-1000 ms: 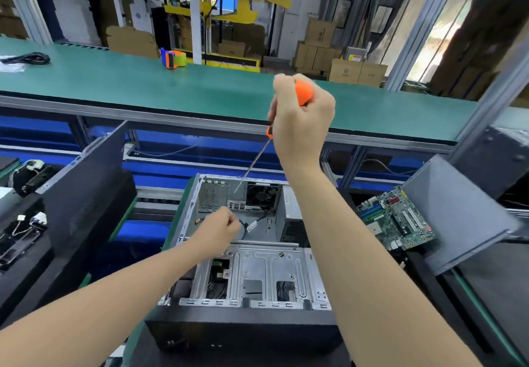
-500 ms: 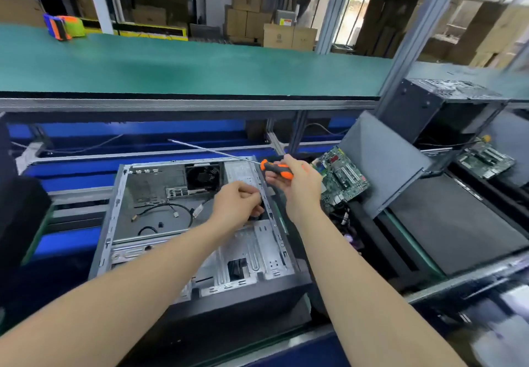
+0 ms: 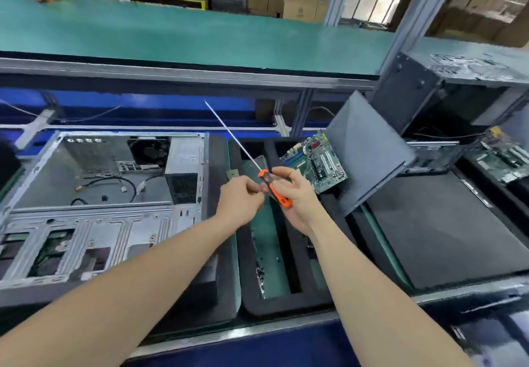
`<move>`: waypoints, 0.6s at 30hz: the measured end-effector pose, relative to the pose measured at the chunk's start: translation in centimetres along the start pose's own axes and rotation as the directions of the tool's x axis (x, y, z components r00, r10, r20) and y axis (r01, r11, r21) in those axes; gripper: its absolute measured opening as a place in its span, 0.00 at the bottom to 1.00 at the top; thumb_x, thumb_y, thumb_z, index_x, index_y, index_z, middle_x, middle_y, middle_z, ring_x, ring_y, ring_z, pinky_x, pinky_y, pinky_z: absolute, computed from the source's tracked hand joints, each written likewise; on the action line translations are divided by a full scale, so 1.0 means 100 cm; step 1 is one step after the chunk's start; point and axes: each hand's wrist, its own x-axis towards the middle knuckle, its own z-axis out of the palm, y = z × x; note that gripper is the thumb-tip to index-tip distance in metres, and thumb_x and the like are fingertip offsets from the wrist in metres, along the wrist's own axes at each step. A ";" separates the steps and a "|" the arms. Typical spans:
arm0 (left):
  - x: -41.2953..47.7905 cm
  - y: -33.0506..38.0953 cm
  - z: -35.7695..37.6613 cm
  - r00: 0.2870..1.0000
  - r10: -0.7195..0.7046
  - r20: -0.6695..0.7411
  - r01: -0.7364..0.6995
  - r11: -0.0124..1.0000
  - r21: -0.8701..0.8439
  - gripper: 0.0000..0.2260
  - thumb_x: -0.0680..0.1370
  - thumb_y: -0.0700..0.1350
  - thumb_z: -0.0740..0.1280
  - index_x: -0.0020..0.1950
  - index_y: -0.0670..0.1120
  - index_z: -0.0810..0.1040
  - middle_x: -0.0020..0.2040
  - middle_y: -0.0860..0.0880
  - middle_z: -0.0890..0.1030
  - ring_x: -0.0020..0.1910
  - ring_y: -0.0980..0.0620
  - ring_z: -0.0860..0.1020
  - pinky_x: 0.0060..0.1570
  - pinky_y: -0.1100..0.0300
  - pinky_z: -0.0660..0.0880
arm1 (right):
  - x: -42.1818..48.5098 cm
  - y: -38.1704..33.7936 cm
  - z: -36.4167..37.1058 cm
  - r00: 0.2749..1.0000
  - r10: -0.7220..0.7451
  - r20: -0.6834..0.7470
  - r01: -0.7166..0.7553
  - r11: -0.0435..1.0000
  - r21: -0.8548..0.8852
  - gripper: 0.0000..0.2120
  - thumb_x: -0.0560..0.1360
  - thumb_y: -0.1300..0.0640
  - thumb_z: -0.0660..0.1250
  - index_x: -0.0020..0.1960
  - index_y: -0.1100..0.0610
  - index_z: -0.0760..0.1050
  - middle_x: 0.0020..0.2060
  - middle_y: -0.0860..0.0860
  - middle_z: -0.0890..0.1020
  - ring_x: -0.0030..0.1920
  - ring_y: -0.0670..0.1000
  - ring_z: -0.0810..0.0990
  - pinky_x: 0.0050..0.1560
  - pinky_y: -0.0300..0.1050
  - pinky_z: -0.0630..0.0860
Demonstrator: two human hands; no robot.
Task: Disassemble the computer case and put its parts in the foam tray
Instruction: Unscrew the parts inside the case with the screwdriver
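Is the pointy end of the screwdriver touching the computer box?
Apart. The head view shows the screwdriver in the right hand, its tip raised in the air beyond the computer box, pointing away from it.

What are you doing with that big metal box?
A person is taking a computer case apart. The case lies open on the left with wires loose inside. The right hand holds a long orange screwdriver, tip up. The left hand is closed right beside its handle, over the black foam tray; anything it holds is hidden. A green circuit board already sits in the tray.
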 end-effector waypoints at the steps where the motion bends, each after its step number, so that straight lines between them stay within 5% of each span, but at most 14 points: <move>1: -0.003 -0.002 0.008 0.999 -0.032 0.020 0.032 0.999 0.001 0.03 0.73 0.42 0.71 0.43 0.48 0.84 0.35 0.53 0.85 0.40 0.54 0.84 0.42 0.61 0.79 | -0.001 0.003 -0.008 1.000 0.020 0.001 -0.020 1.000 -0.013 0.15 0.80 0.77 0.62 0.61 0.61 0.75 0.55 0.60 0.85 0.48 0.57 0.87 0.57 0.47 0.82; 5: -0.014 -0.013 0.035 0.995 -0.064 0.080 0.053 0.989 0.136 0.06 0.70 0.37 0.72 0.44 0.46 0.86 0.39 0.53 0.84 0.39 0.56 0.81 0.34 0.73 0.70 | -0.008 0.023 -0.029 0.988 0.144 -0.052 -0.143 0.989 0.032 0.21 0.76 0.80 0.64 0.60 0.59 0.77 0.58 0.59 0.85 0.49 0.57 0.86 0.55 0.46 0.83; 10: -0.019 -0.024 0.062 0.931 -0.101 0.351 -0.096 0.860 0.501 0.08 0.78 0.41 0.69 0.39 0.42 0.79 0.41 0.44 0.81 0.47 0.42 0.81 0.46 0.54 0.77 | -0.016 0.054 -0.047 0.948 0.277 -0.160 -0.267 0.960 0.083 0.23 0.72 0.82 0.66 0.57 0.59 0.81 0.60 0.61 0.84 0.52 0.58 0.86 0.50 0.48 0.82; 14: -0.028 -0.039 0.085 0.858 -0.231 0.460 -0.163 0.725 0.669 0.12 0.80 0.51 0.71 0.53 0.43 0.80 0.50 0.45 0.82 0.51 0.43 0.82 0.53 0.49 0.81 | -0.019 0.067 -0.060 0.927 0.332 -0.176 -0.305 0.938 0.164 0.24 0.71 0.81 0.65 0.58 0.60 0.81 0.58 0.60 0.84 0.46 0.57 0.87 0.46 0.49 0.82; 18: -0.032 -0.060 0.102 0.833 -0.264 0.487 -0.207 0.666 0.716 0.07 0.77 0.47 0.74 0.54 0.47 0.84 0.54 0.47 0.84 0.56 0.46 0.82 0.55 0.49 0.81 | -0.022 0.069 -0.068 0.928 0.335 -0.162 -0.305 0.934 0.184 0.23 0.72 0.81 0.66 0.58 0.59 0.81 0.57 0.60 0.85 0.45 0.57 0.87 0.40 0.47 0.81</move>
